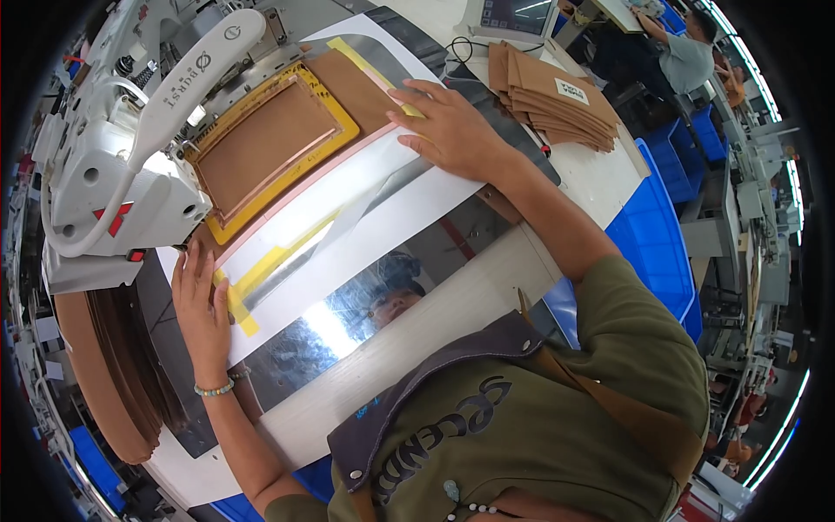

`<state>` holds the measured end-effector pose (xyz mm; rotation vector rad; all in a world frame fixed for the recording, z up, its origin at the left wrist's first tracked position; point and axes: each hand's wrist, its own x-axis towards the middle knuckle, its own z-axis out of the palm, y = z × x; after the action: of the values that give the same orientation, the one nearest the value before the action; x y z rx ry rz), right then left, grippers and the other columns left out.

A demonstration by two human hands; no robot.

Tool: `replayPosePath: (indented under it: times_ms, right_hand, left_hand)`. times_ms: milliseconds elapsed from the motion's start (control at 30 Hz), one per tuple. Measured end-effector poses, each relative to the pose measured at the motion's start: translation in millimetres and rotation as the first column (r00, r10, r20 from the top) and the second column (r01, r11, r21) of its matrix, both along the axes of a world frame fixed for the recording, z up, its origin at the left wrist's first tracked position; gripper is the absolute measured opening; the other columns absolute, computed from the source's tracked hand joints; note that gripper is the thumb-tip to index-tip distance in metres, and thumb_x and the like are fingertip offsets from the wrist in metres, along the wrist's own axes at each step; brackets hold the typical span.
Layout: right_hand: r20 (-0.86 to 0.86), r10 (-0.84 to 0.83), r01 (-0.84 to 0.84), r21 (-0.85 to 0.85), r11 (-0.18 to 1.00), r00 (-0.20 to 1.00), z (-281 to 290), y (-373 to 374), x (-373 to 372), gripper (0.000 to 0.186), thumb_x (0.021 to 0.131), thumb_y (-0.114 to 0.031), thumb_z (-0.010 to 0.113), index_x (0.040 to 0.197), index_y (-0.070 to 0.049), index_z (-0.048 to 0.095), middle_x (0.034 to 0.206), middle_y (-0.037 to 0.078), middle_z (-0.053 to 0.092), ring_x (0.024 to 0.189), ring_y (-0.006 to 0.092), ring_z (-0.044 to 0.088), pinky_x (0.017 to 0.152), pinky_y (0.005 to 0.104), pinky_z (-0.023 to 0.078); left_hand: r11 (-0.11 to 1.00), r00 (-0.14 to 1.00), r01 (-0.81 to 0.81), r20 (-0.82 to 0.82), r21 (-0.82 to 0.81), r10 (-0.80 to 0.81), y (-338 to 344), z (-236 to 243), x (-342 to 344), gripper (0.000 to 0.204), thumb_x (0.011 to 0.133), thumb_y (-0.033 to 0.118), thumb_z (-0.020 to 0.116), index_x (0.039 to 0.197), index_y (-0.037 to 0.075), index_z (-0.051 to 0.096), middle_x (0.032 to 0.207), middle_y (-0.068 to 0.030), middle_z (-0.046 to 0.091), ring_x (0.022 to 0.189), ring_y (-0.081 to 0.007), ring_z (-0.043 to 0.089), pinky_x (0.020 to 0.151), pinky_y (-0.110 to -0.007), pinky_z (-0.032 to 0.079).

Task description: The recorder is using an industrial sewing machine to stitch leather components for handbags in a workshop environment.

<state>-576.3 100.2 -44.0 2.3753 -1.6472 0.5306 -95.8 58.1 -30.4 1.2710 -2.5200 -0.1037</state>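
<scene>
A flat brown panel lies beneath a yellow rectangular clamp frame at the white sewing machine. Under them is a white sheet with strips of yellow tape and a pink line along the panel's near edge. My left hand rests flat at the left end of the sheet, fingertips by the panel's near-left corner. At the right end, my right hand lies with fingers spread over the panel's edge and a piece of yellow tape. Neither hand grips anything.
A shiny metal plate lies nearest me. Stacked brown pieces stand at the far right and left. A control screen is at the back. Blue bins sit at the right; another person works beyond.
</scene>
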Motion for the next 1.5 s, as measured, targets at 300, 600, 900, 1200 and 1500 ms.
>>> replayPosePath:
  times_ms: [300,600,900,1200,1500]
  right_hand:
    - [0.124,0.032,-0.034,0.015,0.999,0.992,-2.0,-1.3,-4.7,0.042,0.107,-0.038,0.060,0.136,-0.010,0.074,0.152,0.011,0.058,0.152,0.0305,0.039,0.122,0.0449,0.037]
    - [0.099,-0.013,0.016,-0.035,0.999,0.995,11.0,2.3,-16.7,0.038,0.106,-0.033,0.062,0.135,-0.012,0.074,0.153,0.011,0.059,0.147,0.0315,0.046,0.120,0.0467,0.039]
    - [0.072,-0.631,0.608,0.202,0.768,0.773,56.3,54.2,-226.6,0.028,0.099,-0.022,0.068,0.120,-0.004,0.075,0.115,0.019,0.073,0.116,0.0367,0.068,0.101,0.0449,0.052]
    - [0.659,-0.412,0.382,0.199,0.903,0.630,77.2,51.9,-215.4,0.018,0.104,-0.023,0.069,0.102,-0.005,0.066,0.098,-0.002,0.059,0.091,0.0086,0.054,0.086,0.0253,0.044]
    - [0.379,0.174,-0.197,0.023,0.980,0.909,93.7,-92.3,10.0,0.021,0.102,-0.020,0.067,0.118,-0.009,0.076,0.102,0.005,0.073,0.093,0.0184,0.067,0.088,0.0322,0.053]
  left_hand:
    - [0.994,0.999,-0.033,0.017,-0.102,0.035,1.8,6.0,4.4,0.032,0.101,0.008,0.066,0.132,0.002,0.074,0.152,-0.0118,0.062,0.145,-0.0363,0.052,0.119,-0.047,0.043]
    - [0.992,0.998,-0.044,0.044,-0.115,0.050,-2.7,0.7,5.0,0.034,0.102,0.004,0.063,0.134,-0.001,0.071,0.147,-0.0158,0.064,0.136,-0.0352,0.059,0.114,-0.045,0.048]
    - [0.971,0.804,-0.240,-0.557,0.016,0.208,-10.7,-13.6,29.7,0.029,0.105,0.007,0.063,0.131,0.002,0.074,0.139,-0.0147,0.070,0.124,-0.0209,0.068,0.095,-0.031,0.053]
    - [0.908,0.437,-0.249,-0.797,0.338,0.417,-18.4,15.3,51.5,0.027,0.109,0.017,0.063,0.128,0.001,0.076,0.133,-0.0091,0.074,0.115,-0.0154,0.071,0.094,-0.029,0.056]
    - [0.939,0.684,-0.087,-0.665,0.334,0.300,-53.5,-0.7,38.3,0.029,0.110,0.017,0.062,0.128,-0.002,0.074,0.132,-0.0072,0.072,0.120,-0.0149,0.066,0.103,-0.028,0.050]
